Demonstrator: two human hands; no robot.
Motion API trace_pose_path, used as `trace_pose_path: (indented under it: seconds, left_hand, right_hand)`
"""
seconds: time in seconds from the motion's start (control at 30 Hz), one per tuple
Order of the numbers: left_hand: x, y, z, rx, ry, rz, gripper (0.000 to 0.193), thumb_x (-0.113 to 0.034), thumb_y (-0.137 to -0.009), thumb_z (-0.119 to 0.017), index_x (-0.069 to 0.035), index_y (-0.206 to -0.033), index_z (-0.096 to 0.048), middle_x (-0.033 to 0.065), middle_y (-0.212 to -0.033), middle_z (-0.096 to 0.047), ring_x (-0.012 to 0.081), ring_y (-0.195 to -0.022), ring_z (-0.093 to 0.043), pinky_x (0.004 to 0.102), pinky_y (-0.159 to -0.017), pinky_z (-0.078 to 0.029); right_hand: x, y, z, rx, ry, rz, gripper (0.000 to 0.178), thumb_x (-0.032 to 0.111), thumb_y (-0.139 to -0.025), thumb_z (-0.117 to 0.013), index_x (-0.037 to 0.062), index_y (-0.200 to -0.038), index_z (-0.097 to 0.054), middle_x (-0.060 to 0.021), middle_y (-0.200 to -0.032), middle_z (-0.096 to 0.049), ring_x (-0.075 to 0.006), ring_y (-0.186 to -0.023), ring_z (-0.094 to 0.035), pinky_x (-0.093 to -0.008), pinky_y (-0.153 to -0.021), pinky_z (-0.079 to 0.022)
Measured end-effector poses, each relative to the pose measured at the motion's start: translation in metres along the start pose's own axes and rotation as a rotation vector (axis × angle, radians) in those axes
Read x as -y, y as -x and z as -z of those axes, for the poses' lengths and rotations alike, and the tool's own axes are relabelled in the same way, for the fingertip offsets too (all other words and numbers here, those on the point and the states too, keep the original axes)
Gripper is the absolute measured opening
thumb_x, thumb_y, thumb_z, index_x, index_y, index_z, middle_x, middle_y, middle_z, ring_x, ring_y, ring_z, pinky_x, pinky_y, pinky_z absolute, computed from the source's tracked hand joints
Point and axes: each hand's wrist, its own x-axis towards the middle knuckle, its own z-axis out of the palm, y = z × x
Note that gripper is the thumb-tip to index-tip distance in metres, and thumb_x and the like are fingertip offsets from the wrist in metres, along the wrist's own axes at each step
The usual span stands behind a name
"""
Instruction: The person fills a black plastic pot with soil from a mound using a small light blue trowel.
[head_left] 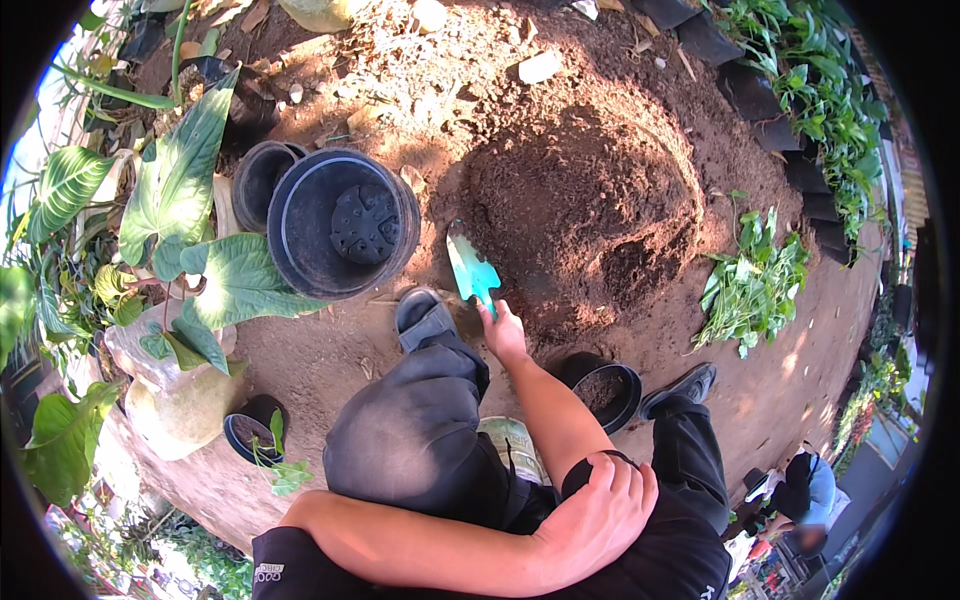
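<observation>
My right hand (pixel 505 333) is closed round the handle of a teal hand trowel (pixel 473 268). The trowel's blade points away from me and lies at the left edge of a mound of dark loose soil (pixel 590 190), which has a hollow on its near right side. My left arm crosses in front of my body, and my left hand (pixel 600 512) wraps over my right arm near the dark sleeve. Left of the trowel stands a large black plastic pot (pixel 283 225), with bare drainage ridges showing at its bottom. Close to my right forearm is a smaller black pot (pixel 637 398) with soil inside.
Another black pot (pixel 250 190) stands behind the large one. A small pot (pixel 237 437) with a seedling sits near pale rocks (pixel 180 405). Broad leaves (pixel 245 275) crowd the left. Leafy cuttings (pixel 757 285) lie right, before bagged plants (pixel 815 130). A person (pixel 810 495) is at lower right.
</observation>
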Motion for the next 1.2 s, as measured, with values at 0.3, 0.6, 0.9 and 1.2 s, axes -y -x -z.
trace_pose_path:
  seconds: [0.3, 0.6, 0.9, 1.2]
  left_hand:
    - [-0.003, -0.005, -0.002, -0.019, 0.068, -0.01, 0.035, -0.021, -0.077, -0.047, -0.002, -0.106, -0.053, 0.0054, -0.078, -0.057, 0.0176, -0.076, -0.053, 0.0337, -0.072, -0.036]
    - [-0.005, -0.016, -0.017, -0.13, 0.205, 0.007, 0.024, -0.015, -0.071, -0.051, -0.002, -0.091, -0.055, 0.0011, -0.066, -0.054, 0.0133, -0.065, -0.054, 0.0268, -0.061, -0.037]
    - [-0.011, -0.029, -0.029, -0.135, 0.244, -0.031, 0.015, -0.013, -0.073, -0.051, -0.003, -0.083, -0.054, 0.005, -0.069, -0.057, 0.0177, -0.07, -0.058, 0.0317, -0.065, -0.041]
    - [-0.016, -0.047, -0.039, -0.259, 0.363, -0.06, 0.016, -0.022, -0.079, -0.05, -0.007, -0.078, -0.054, 0.0076, -0.071, -0.059, 0.0239, -0.071, -0.06, 0.0377, -0.065, -0.04]
  right_hand:
    - [0.016, -0.009, -0.002, -0.116, -0.179, 0.027, 0.031, 0.033, -0.083, -0.055, 0.0024, -0.09, -0.051, -0.0227, -0.072, -0.057, -0.0407, -0.072, -0.055, -0.0441, -0.065, -0.042]
    - [0.02, 0.01, 0.03, -0.158, -0.055, 0.059, 0.031, 0.034, -0.083, -0.054, 0.0045, -0.093, -0.05, -0.0234, -0.075, -0.058, -0.0419, -0.075, -0.055, -0.0463, -0.066, -0.042]
    - [0.024, 0.04, 0.064, -0.184, 0.031, 0.066, 0.036, 0.038, -0.082, -0.052, 0.0038, -0.094, -0.051, -0.0247, -0.078, -0.058, -0.0414, -0.08, -0.056, -0.0481, -0.068, -0.042]
    - [0.016, 0.082, 0.118, -0.21, 0.01, 0.133, 0.038, 0.039, -0.082, -0.053, 0.0041, -0.097, -0.054, -0.0222, -0.078, -0.059, -0.039, -0.078, -0.057, -0.0461, -0.068, -0.043]
